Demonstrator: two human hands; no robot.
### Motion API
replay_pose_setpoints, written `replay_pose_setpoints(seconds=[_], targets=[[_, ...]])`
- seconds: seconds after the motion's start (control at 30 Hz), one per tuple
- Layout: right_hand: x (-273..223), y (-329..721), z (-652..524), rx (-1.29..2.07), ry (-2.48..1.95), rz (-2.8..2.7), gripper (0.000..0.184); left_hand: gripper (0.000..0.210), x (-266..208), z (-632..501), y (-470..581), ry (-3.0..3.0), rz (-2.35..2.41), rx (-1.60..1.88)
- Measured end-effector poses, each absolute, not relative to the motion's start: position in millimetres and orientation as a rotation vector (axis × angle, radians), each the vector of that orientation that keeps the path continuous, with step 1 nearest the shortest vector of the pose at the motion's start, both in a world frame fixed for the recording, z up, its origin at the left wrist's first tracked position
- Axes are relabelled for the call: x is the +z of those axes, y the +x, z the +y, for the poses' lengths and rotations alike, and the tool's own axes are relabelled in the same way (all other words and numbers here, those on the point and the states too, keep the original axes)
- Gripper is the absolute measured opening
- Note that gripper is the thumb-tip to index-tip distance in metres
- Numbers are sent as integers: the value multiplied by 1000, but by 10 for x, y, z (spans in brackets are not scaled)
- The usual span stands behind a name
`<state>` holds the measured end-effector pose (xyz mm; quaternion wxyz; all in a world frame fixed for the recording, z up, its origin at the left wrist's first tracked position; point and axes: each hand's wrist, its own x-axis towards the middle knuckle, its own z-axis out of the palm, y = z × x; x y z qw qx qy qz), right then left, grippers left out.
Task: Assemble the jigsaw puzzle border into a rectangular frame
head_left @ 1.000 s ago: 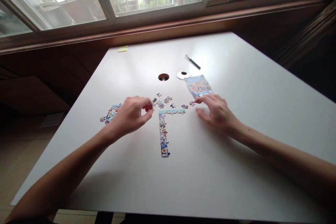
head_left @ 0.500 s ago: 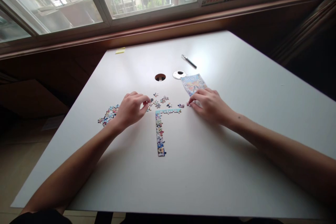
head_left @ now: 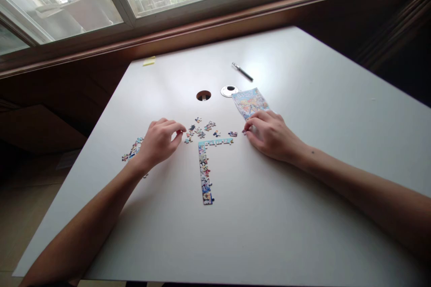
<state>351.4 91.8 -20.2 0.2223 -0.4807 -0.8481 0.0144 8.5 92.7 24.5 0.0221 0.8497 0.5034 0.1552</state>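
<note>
Two joined strips of jigsaw puzzle [head_left: 204, 172] form a corner on the white table, one running toward me and one to the right. Above that corner lie several loose puzzle pieces [head_left: 201, 133]. My left hand [head_left: 160, 141] hovers just left of them, fingers curved, thumb and forefinger slightly apart with nothing visible between. Partly hidden behind its wrist is a heap of puzzle pieces [head_left: 134, 147]. On the right, my right hand [head_left: 269, 134] pinches a small reddish puzzle piece [head_left: 244, 132]. A single puzzle piece [head_left: 232, 134] lies between that hand and the top strip.
A printed picture sheet [head_left: 251, 101] lies beyond my right hand, partly under its fingers. Farther back are a round cable hole [head_left: 204, 95], its metal cover [head_left: 229, 91] and a black pen [head_left: 242, 71]. Yellow tape [head_left: 149, 61] marks the far left edge, below the window.
My left hand has drawn left, away from the loose pieces, toward the heap. My right hand keeps its piece and has shifted slightly right. The camera view has tilted down a little.
</note>
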Motion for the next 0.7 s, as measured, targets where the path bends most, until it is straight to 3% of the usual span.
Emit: replay_pose_setpoints(seconds=[0.7], targets=[[-284, 3539, 935, -64, -1404, -2289, 21, 17, 270, 947, 51, 2581, 1585, 364]])
